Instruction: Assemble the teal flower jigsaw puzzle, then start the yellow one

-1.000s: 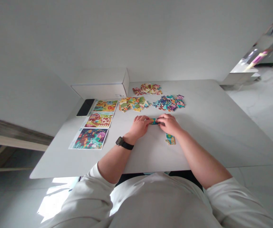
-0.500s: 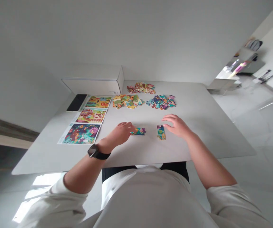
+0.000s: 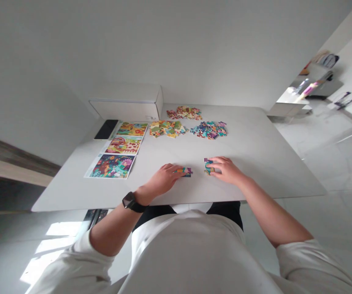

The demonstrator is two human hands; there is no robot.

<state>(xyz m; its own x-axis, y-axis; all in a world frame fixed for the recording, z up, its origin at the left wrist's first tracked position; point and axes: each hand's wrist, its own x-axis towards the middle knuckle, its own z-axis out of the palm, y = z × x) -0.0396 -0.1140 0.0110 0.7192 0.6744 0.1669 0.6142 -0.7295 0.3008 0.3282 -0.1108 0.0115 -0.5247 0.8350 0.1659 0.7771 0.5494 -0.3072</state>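
Two small joined sections of jigsaw puzzle lie on the white table in front of me. My left hand (image 3: 165, 179) has its fingers on the left end of a horizontal puzzle section (image 3: 188, 172), covering part of it. On the other side, my right hand (image 3: 225, 168) holds an upright puzzle section (image 3: 207, 166) at its right edge, fingers and thumb resting on it. A short gap of bare table separates the two sections. Beyond the hands is a heap of blue and purple puzzle pieces (image 3: 209, 130).
Further heaps of yellow-green pieces (image 3: 168, 128) and red-yellow pieces (image 3: 185, 112) lie toward the wall. At left are picture sheets (image 3: 114, 166), a black phone (image 3: 106, 129) and a white box (image 3: 123, 108). The table's front edge (image 3: 191, 203) runs close to my body.
My right hand has come down onto the upright puzzle section. My left hand has moved slightly right with the horizontal section, its fingers now covering more of it. The view has shifted a little.
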